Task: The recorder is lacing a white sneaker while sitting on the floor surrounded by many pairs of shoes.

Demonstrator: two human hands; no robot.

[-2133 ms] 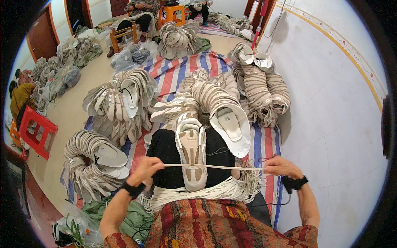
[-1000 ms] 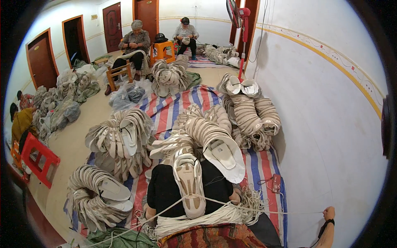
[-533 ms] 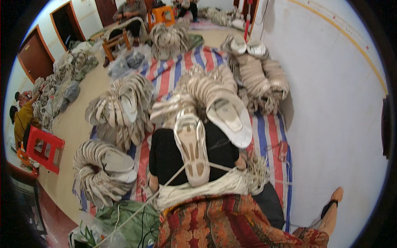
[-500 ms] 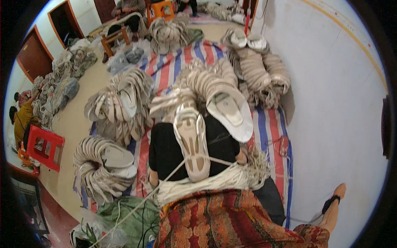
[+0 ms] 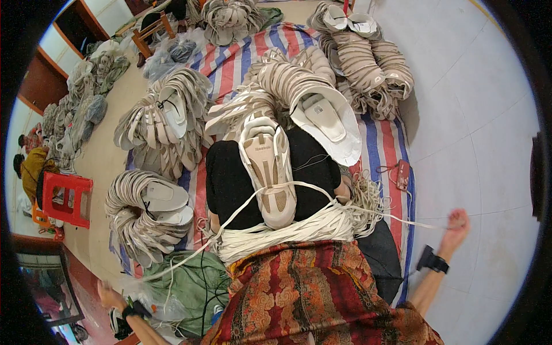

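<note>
On my lap, across black cloth [image 5: 224,172], lies a beige and white shoe upper [image 5: 265,161], toe towards me. A cream shoelace [image 5: 313,187] threads across its front, with one end drawn out to each side. Far out to the right, above the grey floor, my right hand [image 5: 457,226] is closed on one end. My left hand [image 5: 109,296], low at the left, is closed at the other end, which fades from sight close to the fingers. A bundle of loose cream laces [image 5: 287,233] lies across my lap, between the shoe upper and my patterned red-brown garment [image 5: 310,287].
Strung stacks of shoe uppers stand beyond my knees [image 5: 302,86], at the left [image 5: 146,218] and far right [image 5: 362,60]. They rest on a striped sheet [image 5: 376,167] with a small red object [image 5: 402,174]. A red stool [image 5: 67,198] and green sack [image 5: 195,282] are leftward.
My left hand has come into view at lower left. My right hand has moved up, drawing the lace out to the right. The view has tipped downward.
</note>
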